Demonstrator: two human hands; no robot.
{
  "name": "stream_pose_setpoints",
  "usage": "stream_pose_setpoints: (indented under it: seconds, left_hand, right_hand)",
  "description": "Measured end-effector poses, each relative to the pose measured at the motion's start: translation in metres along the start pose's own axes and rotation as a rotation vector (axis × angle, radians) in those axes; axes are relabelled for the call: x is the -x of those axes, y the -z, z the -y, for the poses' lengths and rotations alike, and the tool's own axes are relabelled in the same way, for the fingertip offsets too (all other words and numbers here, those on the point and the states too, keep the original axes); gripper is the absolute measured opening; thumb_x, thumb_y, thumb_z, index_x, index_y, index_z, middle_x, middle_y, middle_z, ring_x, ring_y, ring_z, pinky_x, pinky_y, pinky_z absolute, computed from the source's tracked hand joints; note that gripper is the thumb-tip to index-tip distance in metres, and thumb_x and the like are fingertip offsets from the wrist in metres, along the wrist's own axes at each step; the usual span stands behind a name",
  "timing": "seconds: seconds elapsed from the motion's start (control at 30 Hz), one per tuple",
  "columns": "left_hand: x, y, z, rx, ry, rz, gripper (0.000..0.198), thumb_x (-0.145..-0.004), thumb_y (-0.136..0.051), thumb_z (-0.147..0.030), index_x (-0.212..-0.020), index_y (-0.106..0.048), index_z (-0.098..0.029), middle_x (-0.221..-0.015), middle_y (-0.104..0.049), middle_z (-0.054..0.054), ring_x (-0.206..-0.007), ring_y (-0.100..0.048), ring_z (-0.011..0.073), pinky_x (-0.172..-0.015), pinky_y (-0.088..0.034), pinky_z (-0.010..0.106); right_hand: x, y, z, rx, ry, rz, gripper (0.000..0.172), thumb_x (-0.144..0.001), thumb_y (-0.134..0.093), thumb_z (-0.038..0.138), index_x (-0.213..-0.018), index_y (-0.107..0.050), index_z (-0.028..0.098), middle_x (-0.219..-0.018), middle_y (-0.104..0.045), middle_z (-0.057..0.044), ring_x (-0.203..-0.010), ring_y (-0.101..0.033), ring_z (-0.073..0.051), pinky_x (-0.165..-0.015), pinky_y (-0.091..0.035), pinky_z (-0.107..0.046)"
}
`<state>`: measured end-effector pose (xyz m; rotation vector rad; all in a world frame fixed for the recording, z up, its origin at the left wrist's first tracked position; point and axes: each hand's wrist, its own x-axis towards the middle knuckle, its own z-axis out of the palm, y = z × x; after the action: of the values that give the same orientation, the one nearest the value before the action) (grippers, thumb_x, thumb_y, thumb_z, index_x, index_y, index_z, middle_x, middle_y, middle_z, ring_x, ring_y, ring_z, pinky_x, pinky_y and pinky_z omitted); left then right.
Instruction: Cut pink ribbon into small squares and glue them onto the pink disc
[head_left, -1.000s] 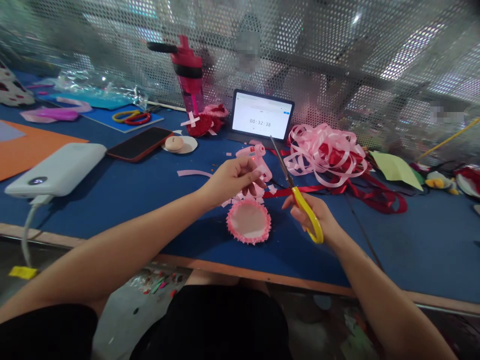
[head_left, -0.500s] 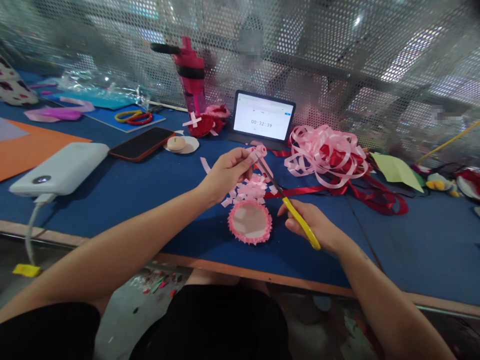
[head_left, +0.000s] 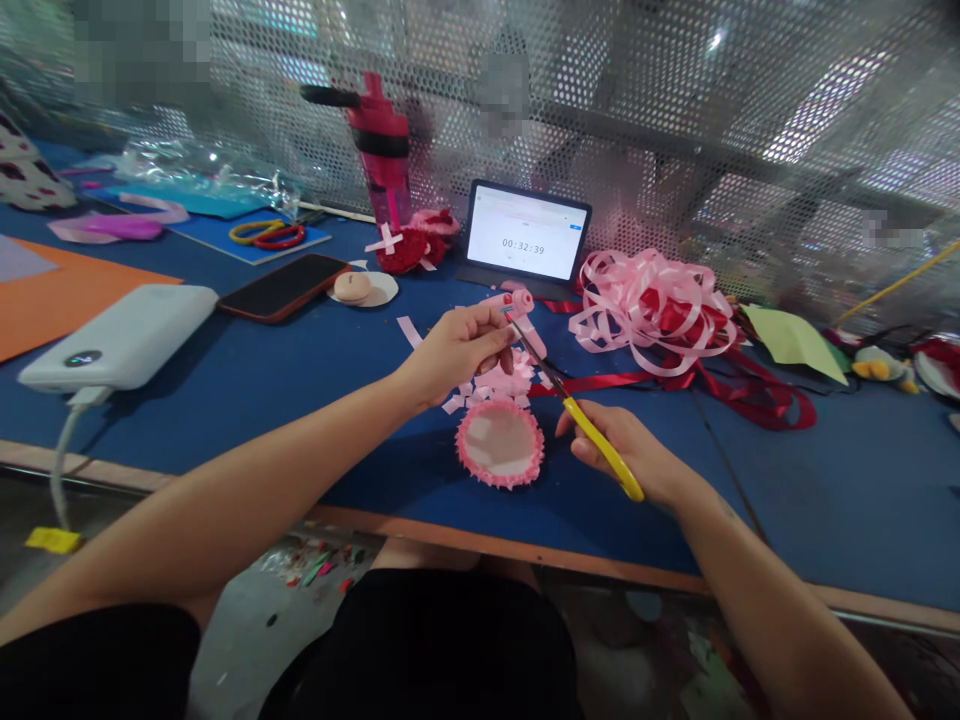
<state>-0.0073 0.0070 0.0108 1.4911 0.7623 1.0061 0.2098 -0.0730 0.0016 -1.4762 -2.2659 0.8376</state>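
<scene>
My left hand [head_left: 469, 350] is closed in a pinch over the middle of the table. A pale pink ribbon [head_left: 409, 332] shows its tail left of the hand, and the fingers hide the rest. Scissors with yellow handles [head_left: 602, 446] are in my right hand [head_left: 626, 450], their blades reaching up to the left fingertips. Behind those fingertips lies a pink tool like a glue gun [head_left: 534, 338]. Short cut ribbon pieces [head_left: 501, 378] are heaped below the left hand. Nearer me lies a round pale disc [head_left: 501, 442] edged with pink ribbon points.
A tablet [head_left: 525, 235] with a timer stands at the back, beside a pink bottle [head_left: 382, 150]. Right of it is a tangle of pink ribbon [head_left: 652, 310]. A phone [head_left: 285, 288], power bank [head_left: 120, 340] and other scissors [head_left: 268, 236] lie to the left.
My left fingers have shifted slightly left and down. The pale ribbon end that stuck out at the blades no longer shows. The scissors have barely moved.
</scene>
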Motion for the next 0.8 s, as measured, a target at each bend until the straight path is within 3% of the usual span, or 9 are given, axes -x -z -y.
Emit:
stream_pose_setpoints:
  seconds: [0.4,0.63,0.7,0.8]
  left_hand:
    - [0.000,0.000,0.001,0.005,-0.014,0.017,0.013,-0.085,-0.050,-0.013,-0.072,-0.050,-0.014,-0.056,-0.063,0.001,-0.040,-0.036,0.0013,-0.041,-0.025,0.015]
    - [-0.001,0.002,0.002,-0.032,-0.008,0.029,0.012,-0.086,-0.050,-0.016,-0.074,-0.048,-0.015,-0.059,-0.063,0.000,-0.041,-0.042,0.0016,-0.041,-0.030,0.014]
    - [0.001,0.000,0.001,-0.067,0.003,0.104,0.012,-0.088,-0.049,-0.018,-0.076,-0.048,-0.015,-0.062,-0.065,0.001,-0.043,-0.047,0.0026,-0.042,-0.033,0.014]
    - [0.008,-0.007,0.003,-0.174,0.044,0.330,0.010,-0.089,-0.049,-0.023,-0.081,-0.047,-0.016,-0.064,-0.066,0.001,-0.046,-0.052,0.0048,-0.045,-0.039,0.015]
  right_hand:
    - [-0.002,-0.006,-0.004,-0.085,-0.115,-0.022,0.046,-0.083,-0.045,0.061,-0.075,-0.053,0.017,-0.060,-0.044,0.003,-0.046,-0.040,-0.008,-0.044,-0.030,-0.021]
    - [-0.005,-0.008,-0.006,-0.105,-0.110,-0.057,0.044,-0.082,-0.047,0.059,-0.074,-0.053,0.017,-0.053,-0.042,0.004,-0.042,-0.040,-0.008,-0.042,-0.030,-0.021]
    - [-0.006,-0.009,-0.007,-0.146,-0.106,-0.090,0.041,-0.081,-0.049,0.057,-0.075,-0.054,0.017,-0.052,-0.042,0.005,-0.041,-0.039,-0.008,-0.042,-0.030,-0.021]
    - [-0.006,-0.013,-0.007,-0.235,-0.126,-0.153,0.034,-0.081,-0.052,0.050,-0.078,-0.054,0.017,-0.055,-0.042,0.005,-0.043,-0.039,-0.007,-0.043,-0.032,-0.020]
